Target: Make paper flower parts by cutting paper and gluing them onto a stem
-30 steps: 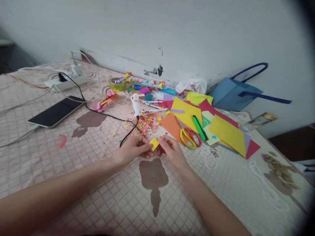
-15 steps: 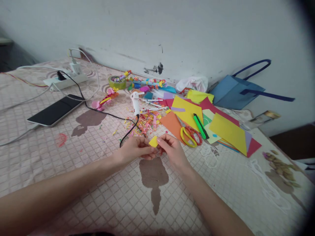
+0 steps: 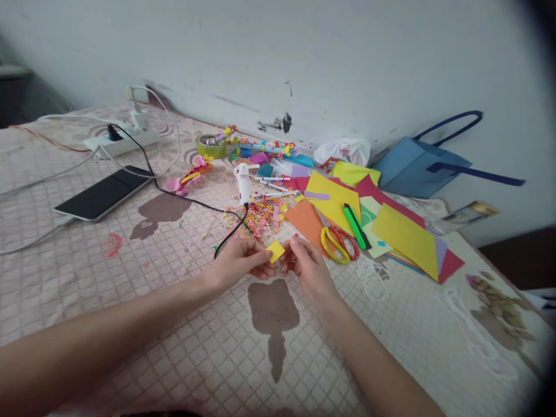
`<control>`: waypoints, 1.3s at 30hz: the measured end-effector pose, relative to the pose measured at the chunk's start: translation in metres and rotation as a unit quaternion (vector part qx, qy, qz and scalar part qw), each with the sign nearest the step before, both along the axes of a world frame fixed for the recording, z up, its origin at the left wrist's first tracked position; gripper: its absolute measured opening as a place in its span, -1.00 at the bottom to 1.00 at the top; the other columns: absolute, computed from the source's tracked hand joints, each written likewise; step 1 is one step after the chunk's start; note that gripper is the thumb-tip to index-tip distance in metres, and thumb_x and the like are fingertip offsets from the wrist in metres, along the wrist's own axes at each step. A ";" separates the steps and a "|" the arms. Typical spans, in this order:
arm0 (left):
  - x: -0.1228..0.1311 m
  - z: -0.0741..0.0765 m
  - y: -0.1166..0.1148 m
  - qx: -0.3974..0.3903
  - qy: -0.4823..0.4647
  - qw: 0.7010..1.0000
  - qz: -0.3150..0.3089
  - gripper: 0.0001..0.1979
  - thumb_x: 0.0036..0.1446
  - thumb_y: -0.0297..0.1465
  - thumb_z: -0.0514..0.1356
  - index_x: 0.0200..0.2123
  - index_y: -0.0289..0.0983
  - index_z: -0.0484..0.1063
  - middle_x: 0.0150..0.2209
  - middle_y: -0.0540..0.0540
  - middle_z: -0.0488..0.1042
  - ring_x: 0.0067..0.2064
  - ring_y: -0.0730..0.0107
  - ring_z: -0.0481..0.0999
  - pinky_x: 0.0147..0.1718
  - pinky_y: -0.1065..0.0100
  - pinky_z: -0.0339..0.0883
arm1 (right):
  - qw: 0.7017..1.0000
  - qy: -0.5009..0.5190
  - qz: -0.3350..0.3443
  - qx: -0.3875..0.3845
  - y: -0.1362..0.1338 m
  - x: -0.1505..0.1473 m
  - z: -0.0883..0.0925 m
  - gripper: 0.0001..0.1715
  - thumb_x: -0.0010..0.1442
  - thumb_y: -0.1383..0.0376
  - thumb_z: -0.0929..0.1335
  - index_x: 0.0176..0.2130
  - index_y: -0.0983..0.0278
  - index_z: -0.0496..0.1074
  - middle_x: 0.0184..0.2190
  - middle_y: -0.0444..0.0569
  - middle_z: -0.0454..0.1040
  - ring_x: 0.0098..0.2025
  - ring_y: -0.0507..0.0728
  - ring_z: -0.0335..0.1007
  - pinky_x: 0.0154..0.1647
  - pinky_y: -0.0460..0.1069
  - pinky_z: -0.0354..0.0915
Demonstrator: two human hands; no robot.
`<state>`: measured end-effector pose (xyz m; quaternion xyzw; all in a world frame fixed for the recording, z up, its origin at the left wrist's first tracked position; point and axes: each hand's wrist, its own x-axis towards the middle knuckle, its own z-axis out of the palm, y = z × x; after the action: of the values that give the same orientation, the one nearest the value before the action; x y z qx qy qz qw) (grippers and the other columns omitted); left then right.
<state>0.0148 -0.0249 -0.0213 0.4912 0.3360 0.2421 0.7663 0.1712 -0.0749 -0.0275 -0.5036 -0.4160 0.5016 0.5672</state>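
A small yellow paper square (image 3: pixel 275 251) is pinched by my left hand (image 3: pixel 243 258) between thumb and fingers, above the tablecloth. Close on its right is my right hand (image 3: pixel 306 263), its thumb lifted off the paper and its fingers loosely curled and apart. Whether a lower fingertip still touches the paper's edge, I cannot tell. Beyond my hands lies a pile of colourful paper shreds (image 3: pixel 262 217), with a white glue gun (image 3: pixel 243 184) standing behind it. Scissors with yellow and red handles (image 3: pixel 334 244) lie to the right, beside a green cutter knife (image 3: pixel 356 226).
Coloured paper sheets (image 3: pixel 406 237) spread across the right, near white string (image 3: pixel 371 278) and a blue bag (image 3: pixel 423 168). On the left are a phone (image 3: pixel 104 194), a power strip (image 3: pixel 124 143) and cables. Green tape (image 3: pixel 211 147) and a pink paper flower (image 3: pixel 178 185) lie further back.
My right thumb has come off the yellow paper square, which stays in my left hand and is turned slightly. The whole view has shifted a little.
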 end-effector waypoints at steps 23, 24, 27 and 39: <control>0.000 -0.001 -0.002 0.137 0.031 0.989 -0.046 -0.72 -0.04 -0.24 0.27 -0.43 -0.35 0.34 -0.48 -0.09 0.52 -0.44 0.41 0.52 -0.42 0.39 0.40 | 0.996 -0.080 0.042 0.003 0.000 0.005 0.001 -0.78 0.10 0.16 0.37 -0.41 0.27 0.36 -0.52 -0.17 0.34 -0.53 -0.03 0.24 -0.52 -0.12 0.22; 0.001 -0.001 -0.002 0.127 0.028 0.991 -0.042 -0.71 -0.03 -0.23 0.27 -0.43 -0.35 0.34 -0.48 -0.09 0.52 -0.44 0.41 0.52 -0.40 0.38 0.41 | 0.996 -0.076 0.042 0.004 -0.001 0.004 0.001 -0.78 0.10 0.16 0.37 -0.41 0.27 0.36 -0.52 -0.17 0.35 -0.53 -0.03 0.24 -0.52 -0.12 0.22; 0.001 0.002 -0.002 0.102 0.030 0.994 -0.019 -0.70 -0.01 -0.21 0.25 -0.44 -0.35 0.33 -0.49 -0.09 0.52 -0.45 0.42 0.52 -0.40 0.37 0.43 | 0.996 -0.074 0.041 0.011 -0.001 0.002 0.001 -0.80 0.11 0.18 0.37 -0.41 0.27 0.37 -0.51 -0.17 0.35 -0.53 -0.04 0.24 -0.52 -0.12 0.21; 0.001 0.004 -0.001 0.064 0.018 0.998 0.010 -0.73 0.00 -0.26 0.26 -0.48 -0.34 0.31 -0.54 -0.05 0.51 -0.49 0.45 0.52 -0.46 0.45 0.40 | 0.995 -0.059 0.074 -0.013 -0.002 0.004 0.004 -0.74 0.06 0.13 0.40 -0.39 0.28 0.38 -0.52 -0.14 0.37 -0.50 -0.01 0.27 -0.50 -0.10 0.23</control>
<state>0.0157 -0.0254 -0.0172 0.5399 0.3386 0.2618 0.7248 0.1751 -0.0764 -0.0236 -0.5069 -0.4784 0.5172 0.4968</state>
